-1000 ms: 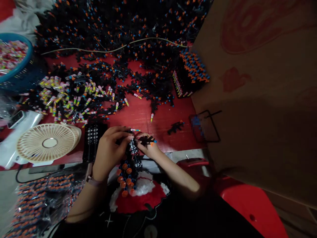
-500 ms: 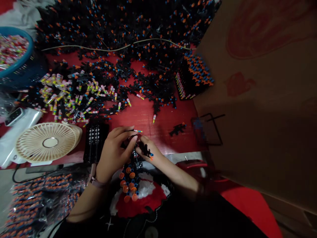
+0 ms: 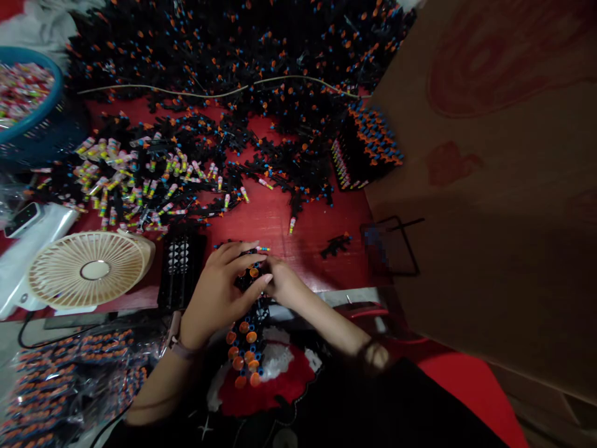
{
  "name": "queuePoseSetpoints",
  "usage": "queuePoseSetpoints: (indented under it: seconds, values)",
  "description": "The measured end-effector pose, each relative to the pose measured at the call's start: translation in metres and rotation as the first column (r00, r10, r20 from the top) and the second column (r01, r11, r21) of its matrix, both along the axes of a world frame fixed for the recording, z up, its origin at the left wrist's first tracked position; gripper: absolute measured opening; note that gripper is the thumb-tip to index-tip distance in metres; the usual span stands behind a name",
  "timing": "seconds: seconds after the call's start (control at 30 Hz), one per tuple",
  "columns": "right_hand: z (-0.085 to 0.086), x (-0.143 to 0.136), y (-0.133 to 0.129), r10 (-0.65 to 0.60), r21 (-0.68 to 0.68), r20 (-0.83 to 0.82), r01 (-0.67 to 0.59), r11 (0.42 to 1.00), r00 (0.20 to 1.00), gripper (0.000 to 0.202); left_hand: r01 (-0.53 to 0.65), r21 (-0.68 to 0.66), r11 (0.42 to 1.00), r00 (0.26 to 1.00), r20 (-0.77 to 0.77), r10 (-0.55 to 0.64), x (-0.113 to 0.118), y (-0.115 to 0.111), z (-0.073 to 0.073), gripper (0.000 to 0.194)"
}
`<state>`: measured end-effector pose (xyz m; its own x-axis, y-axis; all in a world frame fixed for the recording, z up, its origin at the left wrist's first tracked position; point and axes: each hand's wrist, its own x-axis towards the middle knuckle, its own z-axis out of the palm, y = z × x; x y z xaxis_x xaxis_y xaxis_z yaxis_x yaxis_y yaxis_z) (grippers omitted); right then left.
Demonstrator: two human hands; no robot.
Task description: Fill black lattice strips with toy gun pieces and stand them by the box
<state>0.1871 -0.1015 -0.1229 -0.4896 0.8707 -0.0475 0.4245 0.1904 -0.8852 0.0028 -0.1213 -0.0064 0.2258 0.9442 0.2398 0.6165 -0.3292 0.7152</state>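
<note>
My left hand (image 3: 224,289) is curled over a small black toy gun (image 3: 246,279) with an orange tip, thumb and fingers bent round it. Just beyond its fingertips a bit of colourful candy tube (image 3: 263,249) shows. My right hand (image 3: 282,281) meets it from the right; its fingers are largely hidden behind the left hand. Below both hands, a stacked row of toy guns with orange cups (image 3: 244,345) and blue parts stands against my clothing. One loose black toy gun (image 3: 336,245) lies on the red tabletop (image 3: 308,267), right of my hands.
A large heap of black toy guns (image 3: 224,50) covers the back. Candy-tubed guns (image 3: 135,180) lie left, near a blue basket (image 3: 56,106) and a cream fan (image 3: 96,269). A black rack (image 3: 180,267) stands beside it. Right are a neat stack (image 3: 368,146) and a cardboard box (image 3: 489,218).
The toy gun that stuck out over my right wrist has turned in between my hands. My left hand has shifted slightly right and closed over it; my right fingers have moved behind the left hand.
</note>
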Motion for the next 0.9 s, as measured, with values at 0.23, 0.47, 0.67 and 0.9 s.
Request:
queuePoseSetpoints:
  seconds: [0.23, 0.47, 0.67, 0.9]
  values:
    - [-0.005, 0.010, -0.007, -0.064, 0.084, -0.062, 0.069, 0.994, 0.996, 0.009, -0.009, -0.030, 1.000, 1.000, 0.017, 0.009, 0.000, 0.003, -0.001, 0.028]
    - [-0.016, 0.000, 0.002, -0.052, 0.039, 0.046, 0.051, 0.998, 0.998, 0.010, -0.053, -0.061, 0.997, 0.998, -0.041, 0.051, 0.002, 0.005, 0.004, 0.025]
    - [0.002, 0.009, 0.033, -0.008, 0.131, 0.017, 0.005, 0.991, 1.000, 0.022, -0.142, -0.069, 0.987, 0.988, -0.070, 0.137, -0.006, 0.000, 0.010, 0.027]
    - [-0.022, -0.003, 0.046, -0.134, 0.311, 0.223, 0.060, 0.949, 0.966, 0.026, -0.367, -0.052, 0.929, 0.923, -0.147, 0.356, -0.012, 0.001, 0.014, 0.031]
